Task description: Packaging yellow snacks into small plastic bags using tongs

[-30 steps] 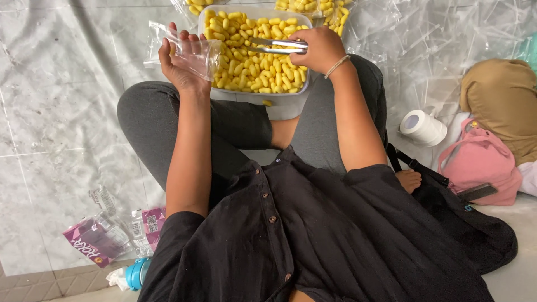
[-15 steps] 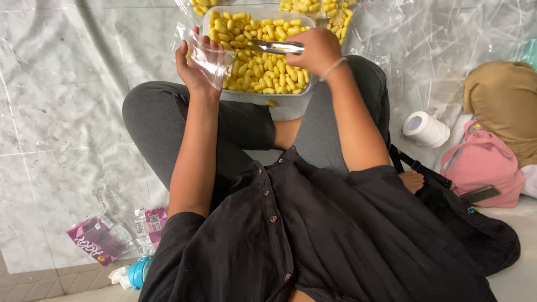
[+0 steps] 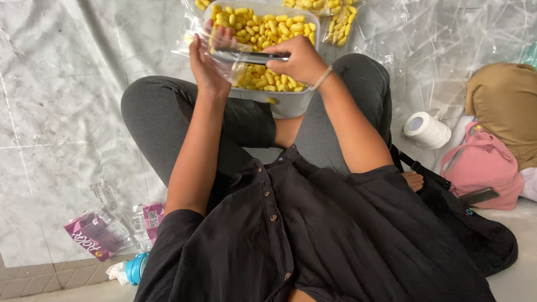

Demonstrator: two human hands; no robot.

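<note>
I sit cross-legged on a marble floor with a clear plastic tub [image 3: 291, 103] on my lap, full of small yellow oval pieces [image 3: 268, 28]. My left hand [image 3: 208, 61] holds a small clear plastic bag [image 3: 235, 64] open over the tub's near left side. My right hand [image 3: 299, 59] grips metal tongs [image 3: 254, 56], their tips pointing left into the bag's mouth. One yellow piece [image 3: 271, 100] is in the air beside the tub's front wall.
Clear bags of yellow pieces [image 3: 335, 22] lie beyond the tub on crinkled plastic sheeting [image 3: 447, 50]. A white tape roll [image 3: 425, 130], a pink bag [image 3: 484, 168] and a tan bundle [image 3: 506, 106] sit to my right. A pink wrapper [image 3: 92, 235] and a plastic bottle [image 3: 134, 265] lie at left.
My left hand has brought the bag right, over the tub's edge. My right hand has swung the tongs left until their tips meet the bag's mouth. The view has shifted slightly.
</note>
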